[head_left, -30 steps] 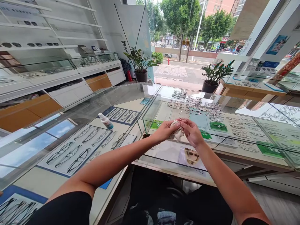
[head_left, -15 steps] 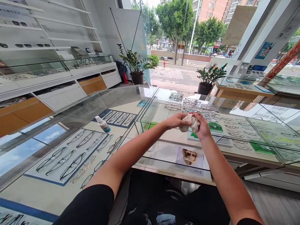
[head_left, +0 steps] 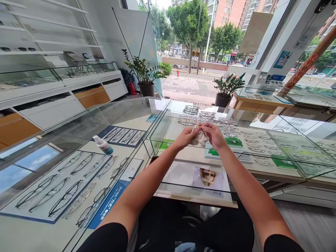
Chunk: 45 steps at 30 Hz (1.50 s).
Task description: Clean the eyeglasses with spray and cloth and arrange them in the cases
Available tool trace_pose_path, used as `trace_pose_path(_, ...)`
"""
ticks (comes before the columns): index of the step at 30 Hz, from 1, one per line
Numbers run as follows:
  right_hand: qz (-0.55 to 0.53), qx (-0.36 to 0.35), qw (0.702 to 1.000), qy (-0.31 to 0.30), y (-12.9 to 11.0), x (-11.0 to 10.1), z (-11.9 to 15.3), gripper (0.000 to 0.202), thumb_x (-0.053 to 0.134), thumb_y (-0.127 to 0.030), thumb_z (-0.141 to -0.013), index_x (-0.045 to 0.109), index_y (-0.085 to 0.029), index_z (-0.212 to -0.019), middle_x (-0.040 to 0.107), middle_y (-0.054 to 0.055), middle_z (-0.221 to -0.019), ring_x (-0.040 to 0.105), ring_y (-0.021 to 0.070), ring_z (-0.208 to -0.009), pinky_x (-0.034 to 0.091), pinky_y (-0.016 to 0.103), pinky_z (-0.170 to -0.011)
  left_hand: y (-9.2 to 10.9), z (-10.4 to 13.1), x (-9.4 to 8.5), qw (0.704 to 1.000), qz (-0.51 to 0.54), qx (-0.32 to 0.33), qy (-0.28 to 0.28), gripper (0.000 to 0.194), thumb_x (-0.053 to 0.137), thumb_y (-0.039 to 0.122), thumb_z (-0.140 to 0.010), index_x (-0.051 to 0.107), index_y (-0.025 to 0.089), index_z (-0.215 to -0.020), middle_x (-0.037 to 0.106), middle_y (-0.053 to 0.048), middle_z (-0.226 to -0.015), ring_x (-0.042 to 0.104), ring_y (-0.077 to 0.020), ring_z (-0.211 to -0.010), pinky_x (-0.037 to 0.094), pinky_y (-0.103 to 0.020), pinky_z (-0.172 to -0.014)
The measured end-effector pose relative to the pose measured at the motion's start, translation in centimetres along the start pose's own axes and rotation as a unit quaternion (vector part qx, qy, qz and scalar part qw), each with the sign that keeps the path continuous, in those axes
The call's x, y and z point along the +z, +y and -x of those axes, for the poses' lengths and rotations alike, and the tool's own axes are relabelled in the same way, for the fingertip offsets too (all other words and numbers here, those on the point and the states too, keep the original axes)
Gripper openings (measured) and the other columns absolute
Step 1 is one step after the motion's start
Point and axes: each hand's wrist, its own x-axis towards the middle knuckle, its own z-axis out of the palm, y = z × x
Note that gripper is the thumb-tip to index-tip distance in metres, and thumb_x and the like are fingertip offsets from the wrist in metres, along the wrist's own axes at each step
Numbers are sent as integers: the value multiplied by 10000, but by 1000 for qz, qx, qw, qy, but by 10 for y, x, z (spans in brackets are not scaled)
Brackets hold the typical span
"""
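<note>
Both hands meet over the glass counter, around a crumpled pale cloth [head_left: 201, 140]. My left hand [head_left: 186, 137] grips the cloth from the left, its fingers closed. From the other side, my right hand [head_left: 214, 135] pinches at the top of the cloth with thumb and fingertips. A thin, dark curved line shows against the cloth, perhaps the rim of a pair of glasses; the fingers and cloth hide the rest. To the left, a white spray bottle [head_left: 103, 145] with blue liquid stands on the glass top.
Inside the glass counter [head_left: 162, 141] lie rows of eyeglasses [head_left: 190, 110] and green cards [head_left: 233, 141]. A tray of frames [head_left: 55, 189] fills the left side. A printed picture card [head_left: 208, 177] lies near the front edge. Potted plants [head_left: 146, 87] stand beyond.
The view has shifted, so the counter and bottle appear farther left. My right fingers have moved from wrapping the cloth's side to pinching near its top; both hands still hold it.
</note>
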Motion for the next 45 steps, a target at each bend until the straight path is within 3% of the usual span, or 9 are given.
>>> trace_pose_path(7,-8,9,1000,0,2,-4,-4,350,1034,-494,-664,810,-247,-771,876,40,-977,760,164,-804,629,268,-724,7,5,-6,998,-9,-30,-63,710,985,737,-719,706,126,-951,610,6,-798,507,-110,-704,367,-252,-675)
trace_pose_path(16,-68,28,997,39,13,-12,7,363,1071,-456,-609,811,-238,-740,866,24,-938,716,143,-711,625,251,-651,2,9,6,997,4,-49,-67,738,895,829,-782,712,144,-983,632,-13,-813,531,-118,-710,385,-246,-666)
trace_pose_path(19,-71,34,996,39,12,-11,8,363,1070,-452,-615,812,-236,-748,867,25,-972,702,132,-696,610,245,-626,2,10,5,995,-4,-57,-76,740,953,783,-741,696,134,-985,618,-1,-796,509,-107,-680,369,-243,-646)
trace_pose_path(26,-77,11,997,15,8,2,16,361,1066,-484,-657,823,-244,-775,866,28,-1025,732,135,-795,619,230,-684,-1,10,17,1000,7,-10,13,732,999,722,-712,773,122,-1066,691,-41,-889,592,-145,-785,448,-269,-736)
trace_pose_path(30,-63,-5,998,16,9,8,19,377,1048,-505,-685,803,-254,-823,871,26,-1036,703,137,-715,610,256,-615,0,9,24,997,-21,38,62,724,927,786,-766,793,127,-1033,712,-64,-946,616,-161,-830,468,-270,-753)
trace_pose_path(33,-63,-4,998,27,11,10,19,412,1066,-528,-655,796,-268,-827,859,4,-935,690,136,-676,603,254,-591,2,10,23,994,-44,58,79,731,820,858,-836,754,139,-952,661,-33,-856,550,-136,-751,430,-261,-692)
trace_pose_path(37,-59,-8,998,31,9,7,16,415,1088,-527,-618,813,-275,-801,855,9,-929,761,158,-802,664,265,-763,8,11,15,997,-63,36,19,763,736,913,-867,616,164,-784,517,13,-709,423,-110,-654,342,-256,-611)
trace_pose_path(42,-45,-7,999,19,5,0,15,386,1045,-537,-693,783,-268,-783,864,22,-999,744,152,-792,635,265,-698,20,14,4,994,-56,-13,-96,675,822,807,-878,652,155,-921,516,17,-748,439,-108,-654,346,-241,-602)
trace_pose_path(45,-49,-7,999,17,4,0,15,393,1044,-544,-682,779,-270,-777,859,20,-998,738,155,-791,630,268,-689,19,15,6,994,-52,-6,-91,643,910,724,-838,701,137,-999,564,2,-795,490,-116,-701,385,-237,-633)
